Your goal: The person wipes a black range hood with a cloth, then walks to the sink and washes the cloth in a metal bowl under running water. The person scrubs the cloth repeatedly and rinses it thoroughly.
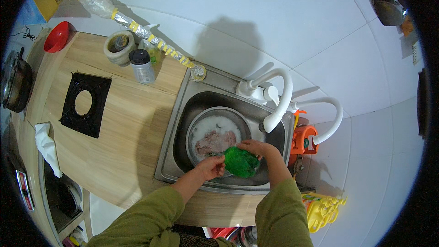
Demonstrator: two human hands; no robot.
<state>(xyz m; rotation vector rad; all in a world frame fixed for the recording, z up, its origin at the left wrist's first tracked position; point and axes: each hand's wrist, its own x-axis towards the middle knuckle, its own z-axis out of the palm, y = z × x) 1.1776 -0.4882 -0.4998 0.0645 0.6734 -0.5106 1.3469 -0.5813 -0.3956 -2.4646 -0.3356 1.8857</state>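
A green mesh scrubber or cloth (241,162) is stretched between my two hands over the front of the steel sink. My left hand (212,168) pinches its left edge, and my right hand (254,147) grips its upper right side. Behind and beneath it, a round metal basin (249,123) in the sink (274,181) holds foamy water with a pinkish-brown item (214,141), perhaps a cloth or food; which one I cannot tell. Over the sink's right part hangs the spout of a white faucet (283,99).
Left of the sink on the wooden counter (127,109) are a black burner plate (103,109), a stone mortar (118,56), a capped bottle (143,72) and a white cloth (48,147). A second white spout (337,109) and an orange container (300,140) stand to the right.
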